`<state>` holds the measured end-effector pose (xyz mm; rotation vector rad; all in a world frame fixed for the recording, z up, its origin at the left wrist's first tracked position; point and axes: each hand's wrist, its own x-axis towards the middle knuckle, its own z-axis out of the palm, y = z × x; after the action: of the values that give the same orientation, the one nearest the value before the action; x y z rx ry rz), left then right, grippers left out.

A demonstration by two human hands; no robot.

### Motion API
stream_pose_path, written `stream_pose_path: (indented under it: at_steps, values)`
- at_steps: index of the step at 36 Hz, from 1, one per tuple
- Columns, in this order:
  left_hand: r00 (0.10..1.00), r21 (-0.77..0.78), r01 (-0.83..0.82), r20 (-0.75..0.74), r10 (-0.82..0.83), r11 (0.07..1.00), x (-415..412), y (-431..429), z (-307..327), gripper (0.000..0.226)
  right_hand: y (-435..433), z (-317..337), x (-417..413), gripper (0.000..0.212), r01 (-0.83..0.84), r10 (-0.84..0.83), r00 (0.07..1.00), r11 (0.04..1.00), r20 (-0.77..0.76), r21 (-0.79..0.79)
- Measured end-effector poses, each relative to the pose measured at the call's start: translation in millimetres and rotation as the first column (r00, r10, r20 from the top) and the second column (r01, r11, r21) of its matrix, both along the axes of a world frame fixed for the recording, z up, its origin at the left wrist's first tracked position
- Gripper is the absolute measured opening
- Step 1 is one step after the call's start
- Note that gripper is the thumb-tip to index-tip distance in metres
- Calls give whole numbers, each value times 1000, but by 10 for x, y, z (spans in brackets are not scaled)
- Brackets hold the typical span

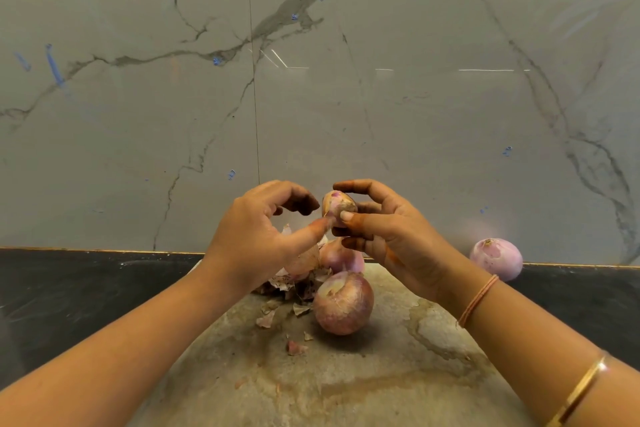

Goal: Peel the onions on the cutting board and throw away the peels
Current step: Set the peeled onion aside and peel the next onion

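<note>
- I'm holding the small onion [337, 206] raised over the cutting board [346, 385], with the right grip [384, 236] pinching it between thumb and curled fingers. It could be slipping free if the dry skin tears off suddenly.
- The left grip [263, 232] is loosely curled and clasping nothing, with only its thumb tip touching the onion's near-left side. Digging too hard risks gouging flesh.
- If it drops, it may be knocking the large onion [343, 303] below onto the bench [69, 288].
- Peel scraps [287, 284] are lying on the board's far left, not yet binned.
</note>
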<state>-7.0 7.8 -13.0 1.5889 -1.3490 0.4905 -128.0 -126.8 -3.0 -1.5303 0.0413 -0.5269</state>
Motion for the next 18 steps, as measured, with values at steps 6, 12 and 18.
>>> stream_pose_path:
  at_steps: [6, 12, 18]
  values:
    - [1000, 37, 27, 1, -27, 999, 28, -54, -38, 13, 4, 1, 4, 31, -16, 16, 1000, 999, -11, -36]
    - [999, 69, 7, -36, -4, 998, 52, -65, -58, 19, -1, -11, 1, 33, -8, 6, 999, 997, -34, -78]
    - [994, 87, 3, -111, 6, 996, 51, -46, -46, 8, 0, -7, -1, 32, -7, 6, 1000, 998, -21, -64]
